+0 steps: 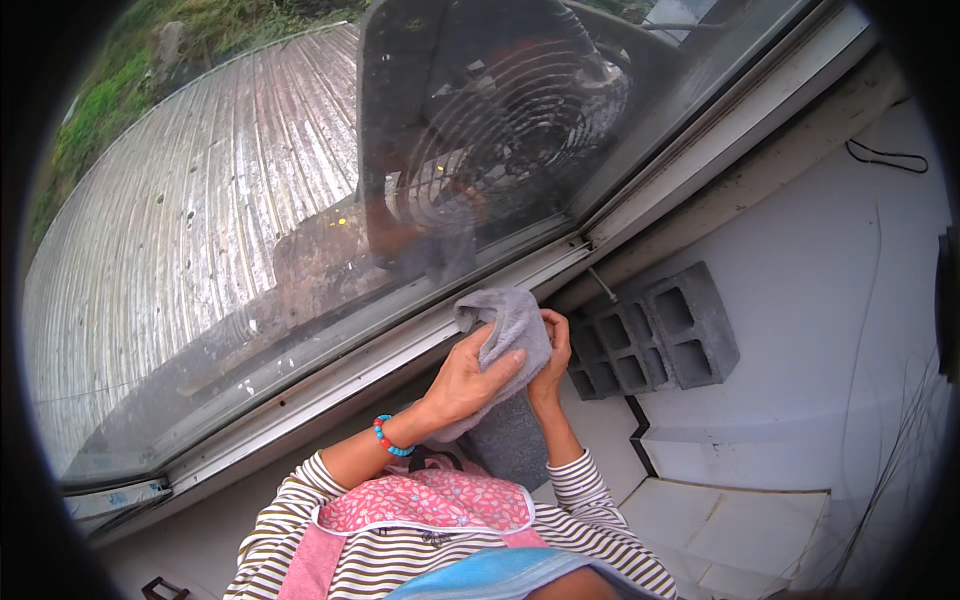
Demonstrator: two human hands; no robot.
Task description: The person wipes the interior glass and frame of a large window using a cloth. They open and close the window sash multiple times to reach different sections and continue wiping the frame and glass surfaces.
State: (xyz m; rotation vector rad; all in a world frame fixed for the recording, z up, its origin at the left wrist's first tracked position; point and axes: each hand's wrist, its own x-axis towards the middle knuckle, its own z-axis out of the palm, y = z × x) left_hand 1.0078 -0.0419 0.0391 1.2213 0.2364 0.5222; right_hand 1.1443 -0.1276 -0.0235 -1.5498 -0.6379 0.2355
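Note:
A grey cloth (517, 337) is bunched between my two hands, just in front of the window frame (360, 360). My left hand (469, 379), below a wrist with a turquoise and red bead bracelet (388, 435), grips the cloth with the thumb lying over it. On the cloth's far side my right hand (553, 352) holds its edge, the fingers curled and partly hidden behind the fabric. Beyond the frame stands the window glass (315, 300), which bears pale smudges and reflections.
Grey hollow concrete blocks (712, 322) stand by the wall to the right. Thin wires (885, 480) hang at the far right. Through the glass show a corrugated metal roof (195, 180) and a dark unit with a round fan grille (525, 127).

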